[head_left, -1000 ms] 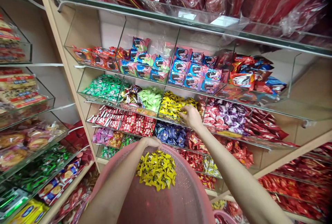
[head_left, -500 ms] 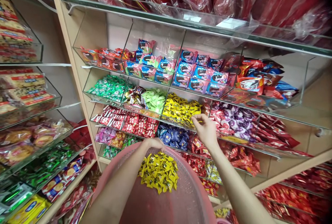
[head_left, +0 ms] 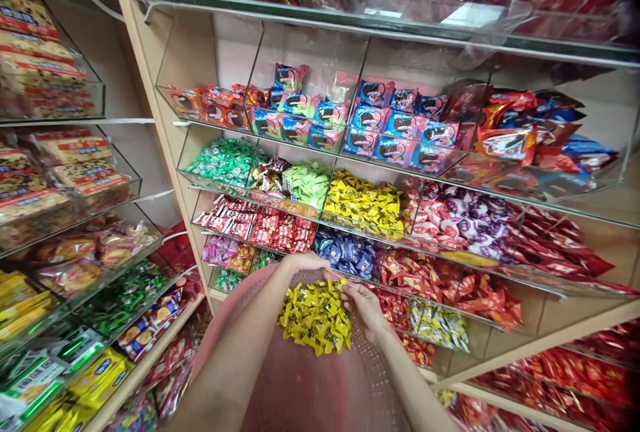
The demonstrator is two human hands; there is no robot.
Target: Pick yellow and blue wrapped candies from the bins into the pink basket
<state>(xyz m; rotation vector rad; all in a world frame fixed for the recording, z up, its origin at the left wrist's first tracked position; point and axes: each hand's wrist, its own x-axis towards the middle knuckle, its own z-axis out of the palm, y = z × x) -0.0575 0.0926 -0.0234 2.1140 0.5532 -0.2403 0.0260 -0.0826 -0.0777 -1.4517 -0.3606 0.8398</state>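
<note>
Right hand back at basket, fingertips hidden

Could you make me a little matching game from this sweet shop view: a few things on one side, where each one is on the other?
Things:
1. yellow candies
2. left hand
3. right hand
4. blue candies

Places:
A. on the basin's far rim
B. in a clear shelf bin beyond the basin
C. heaped inside the pink basin
D. at the right edge of the yellow heap

Pairs: 1-C, 2-A, 3-D, 4-B
</note>
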